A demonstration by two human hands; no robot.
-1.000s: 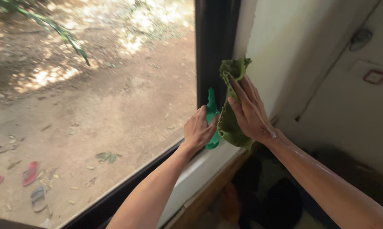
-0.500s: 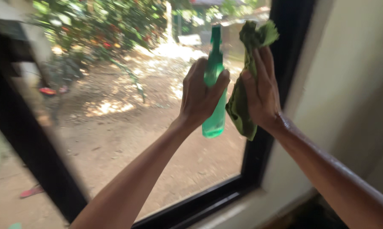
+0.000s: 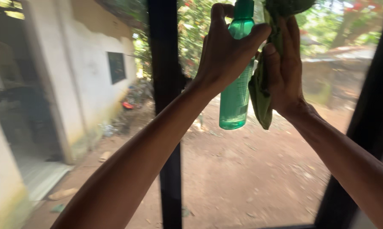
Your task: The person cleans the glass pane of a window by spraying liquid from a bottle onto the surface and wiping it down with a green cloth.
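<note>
Window [image 3: 93,127] with black frame bar [image 3: 166,106] fills my view. Left hand [image 3: 225,51] wraps tight around green spray bottle [image 3: 236,93], raised upright before the glass. Right hand [image 3: 284,68] just beside it, fingers closed, pressing green cloth [image 3: 261,97].

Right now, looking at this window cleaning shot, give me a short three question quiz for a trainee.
1. Which hand grips the green spray bottle?
2. True or false: the right hand holds a green cloth up beside the bottle.
3. What stands just left of the bottle, seen against the outdoors? A) a black upright window bar B) a ladder C) a curtain

Key
1. The left hand, wrapped around the bottle's upper part.
2. True; the cloth hangs down under the palm, close against the bottle.
3. A, the black window bar, with a white building beyond it.
</note>
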